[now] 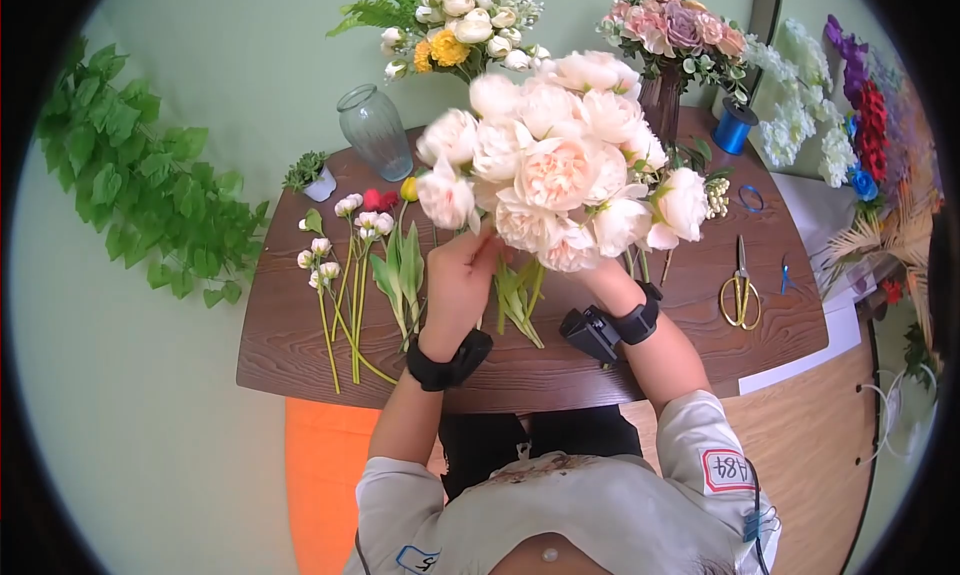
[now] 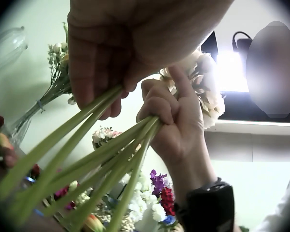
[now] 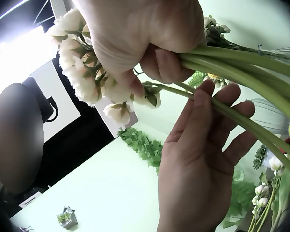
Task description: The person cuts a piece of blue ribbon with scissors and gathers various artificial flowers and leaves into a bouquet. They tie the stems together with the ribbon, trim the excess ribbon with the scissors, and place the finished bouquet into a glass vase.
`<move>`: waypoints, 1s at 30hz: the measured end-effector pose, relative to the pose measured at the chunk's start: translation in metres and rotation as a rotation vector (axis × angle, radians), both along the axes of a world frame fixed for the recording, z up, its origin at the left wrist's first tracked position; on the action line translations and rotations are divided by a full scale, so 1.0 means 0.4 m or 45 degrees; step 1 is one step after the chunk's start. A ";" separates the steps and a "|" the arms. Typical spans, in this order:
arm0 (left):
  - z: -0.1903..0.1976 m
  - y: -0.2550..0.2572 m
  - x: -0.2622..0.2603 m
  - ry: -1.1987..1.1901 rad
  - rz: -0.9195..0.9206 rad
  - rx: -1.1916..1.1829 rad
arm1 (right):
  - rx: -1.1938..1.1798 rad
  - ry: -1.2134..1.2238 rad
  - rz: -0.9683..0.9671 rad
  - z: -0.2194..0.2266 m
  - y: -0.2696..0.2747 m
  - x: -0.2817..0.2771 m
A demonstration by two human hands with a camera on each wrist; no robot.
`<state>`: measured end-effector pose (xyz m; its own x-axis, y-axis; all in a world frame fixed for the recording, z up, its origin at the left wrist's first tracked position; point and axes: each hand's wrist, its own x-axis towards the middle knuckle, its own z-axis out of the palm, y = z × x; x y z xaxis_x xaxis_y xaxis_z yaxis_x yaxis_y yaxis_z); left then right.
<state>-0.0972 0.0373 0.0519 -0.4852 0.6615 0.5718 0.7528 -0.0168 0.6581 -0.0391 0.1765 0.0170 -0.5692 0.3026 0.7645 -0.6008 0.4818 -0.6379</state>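
A large bouquet of cream-pink peonies [image 1: 560, 170] is held up over the table in front of the person. The right hand [image 2: 171, 108] grips the main bundle of thick green stems [image 3: 246, 72] just below the blooms; in the head view the flowers partly cover it. Beside it, the left hand [image 3: 198, 140] pinches two of the stems between thumb and fingers, its other fingers loosely spread. From above, the left hand [image 1: 460, 275] appears under the bouquet's left side. The stem ends [image 1: 520, 305] point down toward the tabletop.
On the brown table [image 1: 285, 325], white-budded stems [image 1: 330, 265] and leafy tulips [image 1: 402, 265] lie left. A glass vase [image 1: 375, 135] and potted plant [image 1: 318, 180] stand behind. Gold-handled scissors [image 1: 742, 295] and a blue ribbon spool [image 1: 735, 127] are right. More arrangements [image 1: 680, 35] stand at the back.
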 end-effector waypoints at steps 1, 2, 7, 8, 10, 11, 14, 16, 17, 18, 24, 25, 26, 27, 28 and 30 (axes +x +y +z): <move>-0.001 0.000 -0.003 -0.312 0.020 0.103 | 0.096 -0.011 -0.116 0.034 -0.012 0.021; -0.002 -0.002 -0.008 -0.625 0.040 0.205 | 0.192 -0.022 -0.233 0.057 -0.023 0.031; 0.007 -0.019 -0.002 -0.649 0.128 0.688 | -0.808 -0.324 0.123 0.113 -0.012 0.011; 0.001 -0.024 0.006 -0.649 0.130 0.687 | -0.810 -0.325 0.124 0.119 -0.011 0.012; -0.020 -0.038 0.024 -0.229 -0.001 0.311 | -1.109 -0.283 0.346 0.125 -0.009 0.013; -0.045 -0.033 0.038 -0.284 -0.075 0.310 | -1.111 -0.281 0.345 0.131 -0.014 0.017; -0.054 -0.022 0.076 -0.168 -0.162 0.140 | -1.061 -0.080 0.377 0.148 -0.039 0.028; -0.031 -0.021 0.097 -0.093 -0.179 0.085 | -1.425 -0.090 0.249 0.020 -0.015 -0.007; -0.026 -0.019 0.104 -0.016 -0.195 0.030 | -1.424 -0.089 0.247 0.030 -0.019 0.000; -0.027 -0.014 0.107 -0.016 -0.195 0.030 | -1.294 -0.051 0.330 0.041 -0.022 0.008; -0.028 -0.001 0.103 -0.333 -0.092 0.079 | -1.031 -0.261 0.234 0.114 -0.026 -0.008; -0.028 0.000 0.100 -0.333 -0.092 0.079 | -1.059 -0.258 0.316 0.110 -0.025 -0.006; -0.027 0.001 0.094 -0.344 -0.060 0.085 | -1.086 -0.255 0.397 0.113 -0.026 -0.001; -0.026 0.002 0.089 -0.354 -0.029 0.091 | -1.086 -0.255 0.398 0.115 -0.031 0.003; -0.024 0.001 0.086 -0.354 -0.028 0.092 | -1.076 -0.230 0.404 0.117 -0.038 0.008; -0.019 -0.001 0.080 -0.350 -0.028 0.069 | -1.064 -0.205 0.412 0.111 -0.041 0.009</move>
